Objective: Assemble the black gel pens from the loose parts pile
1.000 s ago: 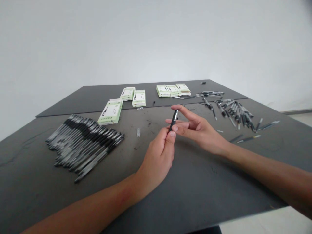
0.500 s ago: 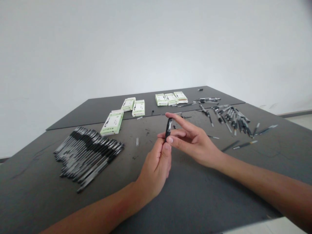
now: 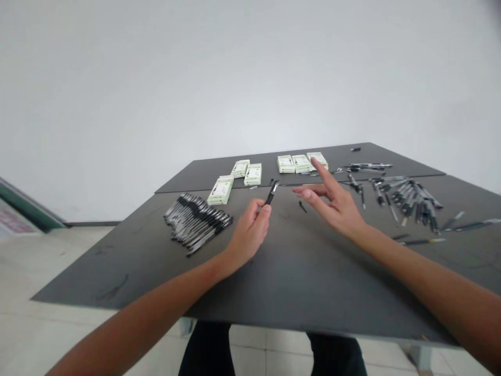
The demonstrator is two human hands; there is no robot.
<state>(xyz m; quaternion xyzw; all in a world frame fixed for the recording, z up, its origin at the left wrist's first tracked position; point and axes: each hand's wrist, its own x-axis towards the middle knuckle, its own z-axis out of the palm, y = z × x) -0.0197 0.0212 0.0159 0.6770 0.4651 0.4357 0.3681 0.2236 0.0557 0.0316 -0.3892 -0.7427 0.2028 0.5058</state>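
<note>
My left hand (image 3: 250, 227) is closed round a black pen (image 3: 271, 194), whose dark grip and shiny upper end stick out above the thumb, tilted up to the right. The pen's lower part is hidden in the fist. To the right, my right hand (image 3: 332, 201) hovers over the table, its fingers spread and nothing between them. A small black pen cap (image 3: 302, 207) lies on the table between the two hands. Left of my left hand, several black pens (image 3: 199, 222) lie side by side in a slanting row.
Green-and-white boxes (image 3: 221, 190) stand left of centre, and more boxes (image 3: 285, 164) are at the back. A loose heap of pens and pen parts (image 3: 415, 201) covers the right side of the dark table (image 3: 274, 287). A pale wall rises behind.
My right hand has let go of the pen's upper end and moved right, fingers spreading. My left hand still holds the pen, now tilted more to the right. The view has shifted left and down.
</note>
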